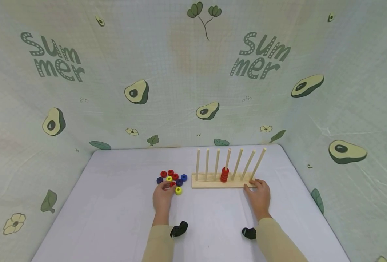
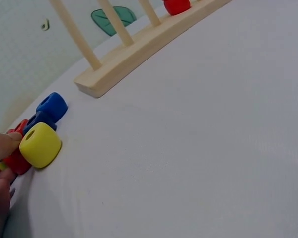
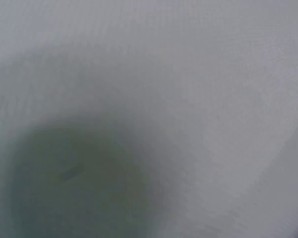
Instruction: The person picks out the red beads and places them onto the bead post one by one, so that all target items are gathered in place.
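Note:
My left hand is at the loose beads on the left, thumb and fingers pinching a red bead. In the left wrist view that red bead is partly hidden by the thumb and a yellow bead. A wooden peg stand with several upright pegs lies to the right. Several red beads are stacked on its middle peg. My right hand grips the right end of the stand's base, thumb at the front edge. The right wrist view shows neither hand nor stand.
Around my left hand lie loose red beads, dark blue beads, a brighter blue bead and yellow beads. All rest on a white table. A patterned cloth hangs behind and at the sides.

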Tool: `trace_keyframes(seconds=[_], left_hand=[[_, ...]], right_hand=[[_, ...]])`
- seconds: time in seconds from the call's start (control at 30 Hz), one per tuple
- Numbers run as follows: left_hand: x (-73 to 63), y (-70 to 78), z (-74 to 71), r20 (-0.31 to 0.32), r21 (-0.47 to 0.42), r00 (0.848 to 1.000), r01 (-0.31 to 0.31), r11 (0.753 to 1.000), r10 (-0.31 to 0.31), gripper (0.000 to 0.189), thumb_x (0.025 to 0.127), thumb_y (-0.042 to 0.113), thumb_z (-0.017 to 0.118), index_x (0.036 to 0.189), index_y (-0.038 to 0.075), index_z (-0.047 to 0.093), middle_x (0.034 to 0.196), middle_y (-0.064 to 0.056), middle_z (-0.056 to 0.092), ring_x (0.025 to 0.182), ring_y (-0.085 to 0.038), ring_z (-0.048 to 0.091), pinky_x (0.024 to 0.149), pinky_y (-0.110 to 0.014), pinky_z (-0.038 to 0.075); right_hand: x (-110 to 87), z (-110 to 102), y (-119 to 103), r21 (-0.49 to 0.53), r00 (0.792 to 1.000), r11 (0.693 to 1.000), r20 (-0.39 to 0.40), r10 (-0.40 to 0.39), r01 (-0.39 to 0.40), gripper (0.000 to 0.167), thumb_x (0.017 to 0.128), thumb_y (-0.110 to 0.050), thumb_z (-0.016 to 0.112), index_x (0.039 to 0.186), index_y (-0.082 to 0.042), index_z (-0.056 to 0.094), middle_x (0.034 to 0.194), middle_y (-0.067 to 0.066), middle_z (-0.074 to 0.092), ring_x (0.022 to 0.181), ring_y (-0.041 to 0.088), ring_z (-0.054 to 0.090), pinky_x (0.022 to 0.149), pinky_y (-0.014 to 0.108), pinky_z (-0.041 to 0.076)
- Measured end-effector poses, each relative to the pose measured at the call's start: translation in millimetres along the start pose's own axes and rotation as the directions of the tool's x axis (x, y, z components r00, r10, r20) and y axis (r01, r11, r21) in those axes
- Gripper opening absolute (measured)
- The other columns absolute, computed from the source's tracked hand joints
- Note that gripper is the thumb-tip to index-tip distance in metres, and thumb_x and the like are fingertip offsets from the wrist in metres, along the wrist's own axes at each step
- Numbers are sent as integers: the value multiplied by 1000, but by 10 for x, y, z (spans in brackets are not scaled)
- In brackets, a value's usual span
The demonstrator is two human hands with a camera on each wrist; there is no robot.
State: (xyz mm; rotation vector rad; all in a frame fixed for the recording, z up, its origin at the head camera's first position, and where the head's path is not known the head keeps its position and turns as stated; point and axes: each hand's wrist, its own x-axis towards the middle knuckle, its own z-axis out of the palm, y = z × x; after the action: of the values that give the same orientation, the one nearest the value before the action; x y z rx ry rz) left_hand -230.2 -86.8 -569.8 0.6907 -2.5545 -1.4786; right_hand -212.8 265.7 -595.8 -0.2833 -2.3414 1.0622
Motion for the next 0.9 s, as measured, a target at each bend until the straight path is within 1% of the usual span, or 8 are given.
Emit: trace_keyframes(seconds=[0.1,0.3,0.4,0.63,0.73,0.9], left_hand=[[0,3,7,-5,17,1000,-8,1000,8,33,85,25,77,113,9,69,104,-7,66,92,-25,56,77,-38,49],[-2,7,24,-21,43,1000,-21,999,22,33,84,24,79,112,8,69,103,-8,67,91,-26,57,77,-39,50],[-6,6,27,-27,53,999,-25,998,26,33,83,22,80,111,9,69,102,-7,68,91,-25,57,77,-39,49],[-15,-7,23,-41,78,997,-63,995,67,34,80,19,82,110,9,71,99,-6,68,87,-23,57,73,-37,47],[-12,-7,27,-42,87,996,-74,993,78,33,80,18,82,110,9,71,98,-5,68,86,-23,57,71,-36,46],[-17,-8,30,-41,89,996,-77,993,81,32,80,17,81,110,10,71,100,-6,68,87,-23,57,72,-36,46]], right_hand=[[0,-1,1,-3,1000,1000,-2,-4,4,31,76,-12,78,97,9,70,110,26,57,106,44,49,95,52,35],[11,10,19,-18,998,999,32,48,-48,31,78,-12,80,100,7,71,114,25,57,110,44,48,99,51,34],[13,9,21,-18,998,998,38,57,-56,31,78,-12,80,101,7,70,115,25,57,111,43,48,99,50,34],[4,-8,6,-4,1000,1000,9,20,-20,29,76,-12,82,95,6,71,112,24,58,109,43,49,97,49,35],[3,-9,11,1,1000,1000,8,8,-8,28,76,-11,81,95,6,71,112,25,58,108,43,49,97,50,35],[9,4,38,-1,1000,1000,15,20,-20,28,76,-10,82,96,7,71,113,25,57,109,43,49,98,50,35]])
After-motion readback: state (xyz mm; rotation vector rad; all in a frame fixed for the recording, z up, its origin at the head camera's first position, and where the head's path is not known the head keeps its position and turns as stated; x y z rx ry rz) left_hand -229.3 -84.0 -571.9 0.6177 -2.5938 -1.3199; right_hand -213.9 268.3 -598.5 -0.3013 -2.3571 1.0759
